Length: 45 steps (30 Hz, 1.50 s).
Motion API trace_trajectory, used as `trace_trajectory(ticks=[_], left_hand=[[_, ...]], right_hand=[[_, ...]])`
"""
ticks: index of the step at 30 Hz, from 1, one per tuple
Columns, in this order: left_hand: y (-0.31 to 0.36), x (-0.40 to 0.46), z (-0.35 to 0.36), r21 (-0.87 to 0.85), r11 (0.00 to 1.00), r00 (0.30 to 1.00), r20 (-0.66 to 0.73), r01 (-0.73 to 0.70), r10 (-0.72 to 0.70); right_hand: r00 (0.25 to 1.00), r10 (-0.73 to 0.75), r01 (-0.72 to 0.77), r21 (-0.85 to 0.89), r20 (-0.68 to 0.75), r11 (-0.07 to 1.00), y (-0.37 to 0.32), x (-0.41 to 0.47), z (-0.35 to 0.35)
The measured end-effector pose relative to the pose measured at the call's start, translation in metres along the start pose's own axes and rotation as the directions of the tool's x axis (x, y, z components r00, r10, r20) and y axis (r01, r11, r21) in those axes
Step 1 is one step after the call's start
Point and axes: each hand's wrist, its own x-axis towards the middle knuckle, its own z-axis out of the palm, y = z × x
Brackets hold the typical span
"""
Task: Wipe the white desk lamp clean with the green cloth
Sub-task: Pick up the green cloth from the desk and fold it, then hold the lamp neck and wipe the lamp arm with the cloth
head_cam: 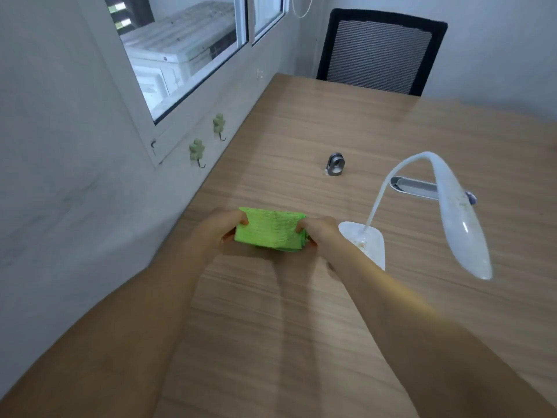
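The green cloth is folded into a thick pad and held just above the wooden desk. My left hand grips its left edge and my right hand grips its right edge. The white desk lamp stands to the right of my right hand. Its flat base carries a brownish smudge, its thin neck curves up and over, and its long head hangs toward me with faint specks of dirt on it.
A small metal clip-like object lies on the desk behind the cloth. A grey cable slot is set into the desk behind the lamp. A black mesh chair stands at the far end. The wall with hooks and a window runs along the left.
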Motion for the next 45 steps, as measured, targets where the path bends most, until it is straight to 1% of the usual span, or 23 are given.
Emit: trace_trajectory(ticks=[2,5,7,9,12,16,18,21,23,25,27,28,32,33,35,37,38,40,42,45], left_hand=[[-0.001,-0.012,-0.003,-0.018,1.0,1.0,0.027,-0.007,0.007],[0.0,-0.036,-0.005,0.034,0.999,0.996,0.093,0.007,-0.01],[0.001,-0.051,-0.005,0.061,0.998,0.99,0.142,-0.002,-0.007],[0.003,-0.064,-0.005,0.099,0.995,0.984,0.179,-0.021,0.003],[0.005,-0.075,-0.005,0.132,0.99,0.976,0.217,-0.044,0.015],[0.007,-0.091,-0.002,0.186,0.982,0.969,0.247,-0.022,-0.025],[0.008,-0.097,0.0,0.238,0.971,0.959,0.277,-0.009,-0.059],[0.009,-0.103,0.004,0.243,0.97,0.942,0.322,0.009,-0.089],[0.009,-0.108,0.007,0.241,0.97,0.93,0.358,-0.005,-0.085],[0.008,-0.112,0.009,0.227,0.974,0.917,0.392,-0.019,-0.074],[0.006,-0.115,0.01,0.199,0.98,0.903,0.424,-0.018,-0.07],[0.005,-0.115,0.011,0.176,0.984,0.898,0.435,-0.014,-0.065],[0.003,-0.117,0.016,0.104,0.995,0.895,0.443,-0.001,-0.046],[0.002,-0.117,0.018,0.114,0.994,0.894,0.446,-0.005,-0.047],[0.002,-0.117,0.022,0.157,0.987,0.89,0.452,-0.017,-0.057],[0.001,-0.116,0.026,0.201,0.979,0.889,0.452,-0.028,-0.068],[0.001,-0.116,0.029,0.225,0.974,0.887,0.455,-0.033,-0.075],[0.003,-0.118,0.037,0.267,0.963,0.88,0.466,-0.039,-0.094],[0.007,-0.12,0.046,0.312,0.949,0.876,0.467,-0.041,-0.116],[0.019,-0.118,0.059,0.367,0.929,0.904,0.41,-0.042,-0.122]], right_hand=[[1.0,-0.011,0.01,0.037,0.018,0.999,0.001,-0.013,-0.006],[0.997,-0.03,0.021,0.119,0.071,0.993,0.004,-0.034,-0.018],[0.992,-0.016,-0.004,0.161,0.122,0.987,0.006,-0.045,-0.025],[0.984,0.013,-0.043,0.162,0.178,0.986,0.009,-0.056,-0.032],[0.97,-0.005,-0.05,0.218,0.242,0.975,0.013,-0.066,-0.041],[0.972,-0.044,-0.04,0.348,0.23,0.937,0.017,-0.077,-0.053],[0.978,-0.044,-0.049,0.434,0.203,0.9,0.019,-0.08,-0.058],[0.964,-0.009,-0.161,0.612,0.265,0.775,0.022,-0.088,-0.061],[0.951,-0.01,-0.208,0.665,0.308,0.717,0.027,-0.092,-0.062],[0.944,-0.023,-0.225,0.696,0.328,0.682,0.031,-0.096,-0.061],[0.947,-0.034,-0.221,0.722,0.321,0.656,0.036,-0.098,-0.058],[0.949,-0.035,-0.211,0.716,0.313,0.665,0.039,-0.097,-0.056],[0.912,-0.025,-0.274,0.654,0.41,0.705,0.044,-0.104,-0.048],[0.91,-0.04,-0.264,0.651,0.413,0.712,0.045,-0.105,-0.048],[0.917,-0.096,-0.195,0.647,0.386,0.737,0.047,-0.106,-0.051],[0.926,-0.148,-0.13,0.663,0.346,0.737,0.047,-0.109,-0.056],[0.935,-0.149,-0.109,0.662,0.321,0.742,0.048,-0.108,-0.059],[0.959,-0.096,-0.11,0.66,0.268,0.743,0.052,-0.106,-0.067],[0.97,-0.012,-0.155,0.657,0.242,0.738,0.057,-0.104,-0.078],[0.973,0.043,-0.185,0.654,0.227,0.733,0.064,-0.101,-0.101]])
